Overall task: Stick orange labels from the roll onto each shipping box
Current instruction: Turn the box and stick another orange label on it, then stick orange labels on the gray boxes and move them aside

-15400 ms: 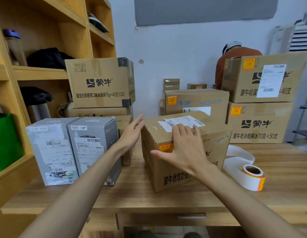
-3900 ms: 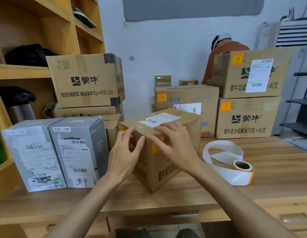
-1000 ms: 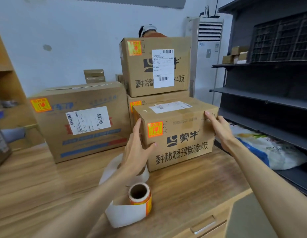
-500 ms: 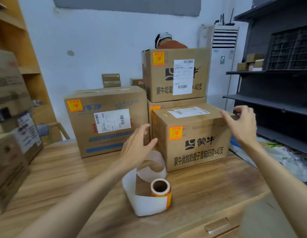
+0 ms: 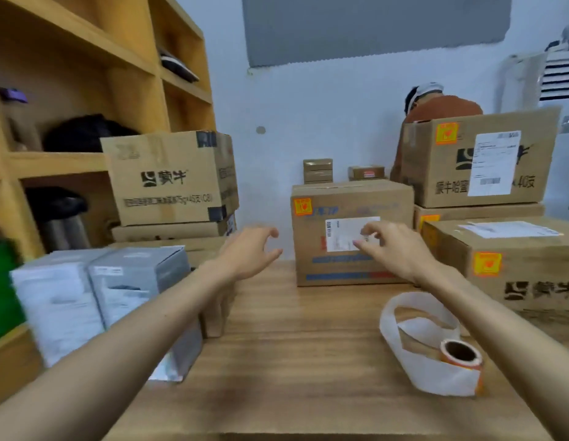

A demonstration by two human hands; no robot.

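The label roll (image 5: 460,356) with its loop of white backing paper lies on the wooden table (image 5: 292,345) at the front right. My left hand (image 5: 249,253) and my right hand (image 5: 392,246) hover above the table with loosely curled fingers, holding nothing. Behind them stands a cardboard box (image 5: 351,232) with an orange label at its top left. To the right, a brown box (image 5: 505,265) bears an orange label on its front. Two grey boxes (image 5: 98,300) stand at the left, and a large unlabelled carton (image 5: 168,176) sits on a stack behind them.
A wooden shelf unit (image 5: 86,74) fills the left side. Two more labelled cartons (image 5: 477,160) are stacked at the back right, with a person in an orange top behind them. Small boxes sit against the white wall.
The view has swung left, away from the just-placed labelled box. Both hands have let go of that box and moved toward the middle of the table.
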